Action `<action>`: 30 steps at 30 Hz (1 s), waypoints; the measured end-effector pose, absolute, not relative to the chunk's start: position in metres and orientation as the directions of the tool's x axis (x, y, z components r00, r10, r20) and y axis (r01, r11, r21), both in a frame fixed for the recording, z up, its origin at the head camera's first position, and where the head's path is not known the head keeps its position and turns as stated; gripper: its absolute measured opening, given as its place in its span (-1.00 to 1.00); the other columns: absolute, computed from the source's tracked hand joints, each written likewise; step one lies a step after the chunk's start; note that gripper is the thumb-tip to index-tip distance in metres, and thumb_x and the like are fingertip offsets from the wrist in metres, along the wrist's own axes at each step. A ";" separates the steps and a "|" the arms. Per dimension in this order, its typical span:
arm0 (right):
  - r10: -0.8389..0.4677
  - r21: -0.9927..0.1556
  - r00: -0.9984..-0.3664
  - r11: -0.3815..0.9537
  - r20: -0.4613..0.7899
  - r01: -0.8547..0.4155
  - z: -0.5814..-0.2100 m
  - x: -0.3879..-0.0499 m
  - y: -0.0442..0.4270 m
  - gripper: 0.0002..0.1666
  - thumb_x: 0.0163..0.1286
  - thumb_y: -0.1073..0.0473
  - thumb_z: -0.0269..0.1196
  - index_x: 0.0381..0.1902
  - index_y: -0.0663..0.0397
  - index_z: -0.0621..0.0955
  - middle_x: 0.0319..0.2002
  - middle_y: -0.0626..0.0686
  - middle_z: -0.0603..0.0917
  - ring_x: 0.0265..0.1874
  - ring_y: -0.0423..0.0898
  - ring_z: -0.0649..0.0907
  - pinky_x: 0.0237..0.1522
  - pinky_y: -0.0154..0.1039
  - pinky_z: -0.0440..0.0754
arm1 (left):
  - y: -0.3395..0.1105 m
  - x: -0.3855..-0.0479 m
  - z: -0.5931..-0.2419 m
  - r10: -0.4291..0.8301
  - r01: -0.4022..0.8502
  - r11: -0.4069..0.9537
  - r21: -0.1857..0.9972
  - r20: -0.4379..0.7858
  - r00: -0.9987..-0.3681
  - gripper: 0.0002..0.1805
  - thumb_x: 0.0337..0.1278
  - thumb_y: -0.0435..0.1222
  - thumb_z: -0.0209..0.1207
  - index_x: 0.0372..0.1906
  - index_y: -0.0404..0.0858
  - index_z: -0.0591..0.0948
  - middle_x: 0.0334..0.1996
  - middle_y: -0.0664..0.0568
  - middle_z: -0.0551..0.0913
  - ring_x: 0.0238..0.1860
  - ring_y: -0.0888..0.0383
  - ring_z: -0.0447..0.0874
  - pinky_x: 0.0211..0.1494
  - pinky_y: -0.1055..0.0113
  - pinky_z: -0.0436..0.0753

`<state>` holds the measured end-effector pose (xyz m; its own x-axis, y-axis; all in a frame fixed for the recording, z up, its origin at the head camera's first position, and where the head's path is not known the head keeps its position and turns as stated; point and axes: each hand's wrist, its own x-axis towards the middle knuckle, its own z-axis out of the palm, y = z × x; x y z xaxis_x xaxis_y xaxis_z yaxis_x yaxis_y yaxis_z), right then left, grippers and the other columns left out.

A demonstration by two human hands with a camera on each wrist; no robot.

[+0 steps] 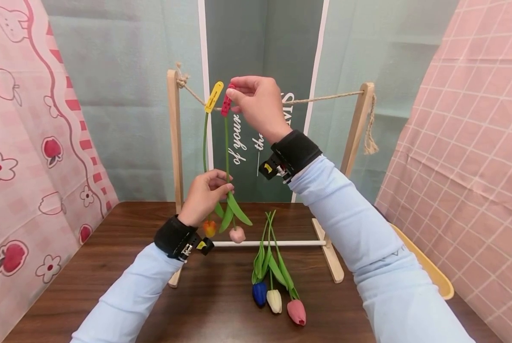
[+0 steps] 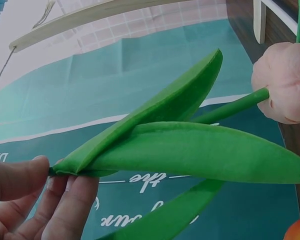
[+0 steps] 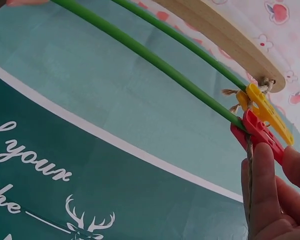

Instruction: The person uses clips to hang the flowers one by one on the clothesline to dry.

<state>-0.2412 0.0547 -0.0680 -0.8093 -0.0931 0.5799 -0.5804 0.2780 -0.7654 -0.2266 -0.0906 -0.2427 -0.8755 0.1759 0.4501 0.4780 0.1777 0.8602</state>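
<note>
The right hand (image 1: 260, 102) is pinching the handle end of the red clothespin (image 1: 227, 102) at the rope (image 1: 324, 97), its thumb on one side and its fingers on the other, with the narrow clip filling the space between them. The pin's jaws are sitting at the rope, where the stem end of the pale pink tulip (image 1: 237, 234) is reaching them, just beyond the fingertips; how firmly they are biting I cannot tell. Below the rope, the left hand (image 1: 204, 195) is closing thumb and fingers round that same stem, right at the base of the leaves (image 1: 238, 209), so the bare stem is running upward from this pinch toward the rope while the leaves and the bloom are hanging beneath it. Just beside the red one, the yellow clothespin (image 1: 214, 96) is gripping the rope, and the orange tulip (image 1: 209, 228) is hanging head down from it, below the rope and near the left hand. Lower than the rope, a blue tulip (image 1: 259, 294), a white tulip (image 1: 274, 301) and a deeper pink tulip (image 1: 296, 312) are lying together on the wooden table (image 1: 213, 295). Two wooden posts (image 1: 174, 138) are holding up the rope's ends, and a white rod (image 1: 269, 243) is spanning beneath it.
</note>
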 end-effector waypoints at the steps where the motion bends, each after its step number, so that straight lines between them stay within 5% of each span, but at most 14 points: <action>1: -0.095 -0.759 -0.806 0.288 0.584 -0.584 -0.068 -0.241 0.055 -0.63 0.31 0.24 0.33 0.07 0.21 0.65 -0.14 0.09 0.71 -0.23 -0.11 0.71 -0.21 -0.33 0.67 | -0.091 -0.226 -0.243 0.176 0.476 0.179 0.861 0.448 -0.877 -0.85 0.25 -0.47 0.20 -0.11 -0.42 0.60 -0.33 -0.24 0.70 -0.29 -0.06 0.69 -0.27 0.34 0.70; 24: -0.089 -0.750 -0.794 0.282 0.601 -0.599 -0.073 -0.239 0.061 -0.61 0.29 0.26 0.35 0.06 0.26 0.64 -0.14 0.10 0.71 -0.19 -0.15 0.71 -0.23 -0.33 0.68 | -0.107 -0.222 -0.251 0.135 0.469 0.292 0.833 0.450 -0.883 -0.80 0.20 -0.41 0.26 -0.13 -0.45 0.62 -0.30 -0.16 0.70 -0.31 0.03 0.66 -0.25 0.38 0.67; 30: -0.080 -0.739 -0.784 0.285 0.616 -0.610 -0.071 -0.237 0.063 -0.61 0.27 0.26 0.37 0.04 0.27 0.65 -0.15 0.10 0.71 -0.20 -0.18 0.71 -0.24 -0.34 0.68 | -0.117 -0.220 -0.252 0.132 0.447 0.265 0.855 0.427 -0.895 -0.83 0.23 -0.40 0.24 -0.14 -0.42 0.63 -0.27 -0.19 0.70 -0.27 0.00 0.68 -0.13 0.13 0.70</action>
<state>-0.2368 0.0627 -0.0710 -0.7836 -0.0797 0.6161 -0.6102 0.2846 -0.7394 -0.2202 -0.1169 -0.2525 -0.8948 0.1316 0.4267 0.4465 0.2647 0.8547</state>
